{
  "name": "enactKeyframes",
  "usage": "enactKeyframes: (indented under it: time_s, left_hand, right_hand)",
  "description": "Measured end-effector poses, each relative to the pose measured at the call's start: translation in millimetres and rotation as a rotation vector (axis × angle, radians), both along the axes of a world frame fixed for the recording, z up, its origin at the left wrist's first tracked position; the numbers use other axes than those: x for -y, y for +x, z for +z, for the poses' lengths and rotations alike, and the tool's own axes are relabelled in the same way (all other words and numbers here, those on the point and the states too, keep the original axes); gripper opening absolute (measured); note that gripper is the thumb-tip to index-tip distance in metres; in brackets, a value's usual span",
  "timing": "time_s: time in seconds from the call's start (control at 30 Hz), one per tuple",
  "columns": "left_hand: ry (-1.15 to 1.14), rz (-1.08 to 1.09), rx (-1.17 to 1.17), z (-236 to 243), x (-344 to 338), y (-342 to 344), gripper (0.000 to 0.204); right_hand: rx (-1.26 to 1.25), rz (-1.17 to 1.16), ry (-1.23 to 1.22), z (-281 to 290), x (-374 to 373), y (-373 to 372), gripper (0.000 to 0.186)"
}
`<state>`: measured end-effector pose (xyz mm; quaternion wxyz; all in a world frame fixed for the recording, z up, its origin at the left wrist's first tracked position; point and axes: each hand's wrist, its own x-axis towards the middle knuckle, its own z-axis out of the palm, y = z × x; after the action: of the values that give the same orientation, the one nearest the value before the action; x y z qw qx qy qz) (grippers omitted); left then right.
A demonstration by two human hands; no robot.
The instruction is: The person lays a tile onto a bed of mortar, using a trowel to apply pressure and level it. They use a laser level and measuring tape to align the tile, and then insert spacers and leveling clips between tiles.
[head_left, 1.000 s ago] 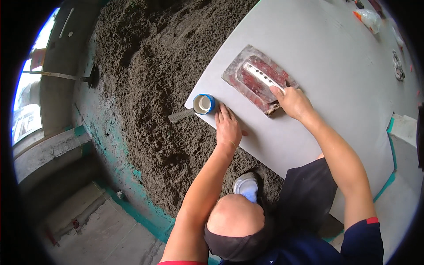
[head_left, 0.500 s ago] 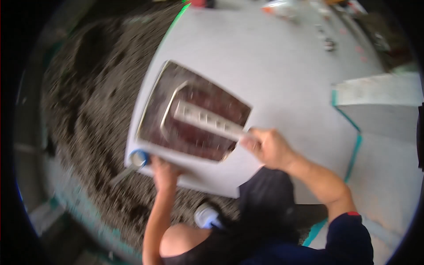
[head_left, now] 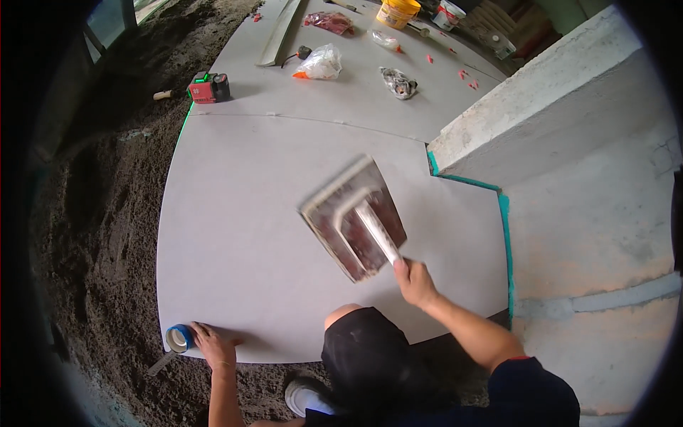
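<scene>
In my right hand (head_left: 414, 282) is the pale handle of a flat tile tamper (head_left: 356, 220). The tamper has a dark red-brown face and pale edges, and it is blurred and tilted over a large light grey tile (head_left: 235, 206). My left hand (head_left: 215, 345) rests with fingers stretched out at the tile's near left corner. Beside those fingers sits a round blue-rimmed thing (head_left: 178, 338) with a pale centre. A thin grey strip (head_left: 162, 364) sticks out from under it over the dark, crumbly bedding.
A red laser level (head_left: 209, 88) casts a green line along the tile's left edge. Farther off lie plastic bags (head_left: 319, 62), a metal straightedge (head_left: 280, 32) and a yellow bucket (head_left: 397, 13). A concrete ledge (head_left: 541, 92) rises at right. Loose bedding (head_left: 92, 235) borders the left.
The view has shifted, now showing more of the far floor. The tamper has swung to a steeper angle and stands nearer the tile's middle. My left hand stays at the near left corner.
</scene>
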<state>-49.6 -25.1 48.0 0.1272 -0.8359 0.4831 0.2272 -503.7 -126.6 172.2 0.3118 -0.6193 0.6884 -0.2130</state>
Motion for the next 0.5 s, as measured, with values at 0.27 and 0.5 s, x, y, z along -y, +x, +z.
enactKeyframes:
  time_s: [0.27,0.5]
  left_hand:
    - [0.035,-0.048,0.042,7,11,-3,0.124]
    - [0.144,-0.132,0.137,-2,18,2,0.124]
  right_hand:
    - [0.305,-0.198,0.447,-27,-2,-57,0.062]
    - [-0.183,-0.513,0.340,-42,-64,-70,0.077]
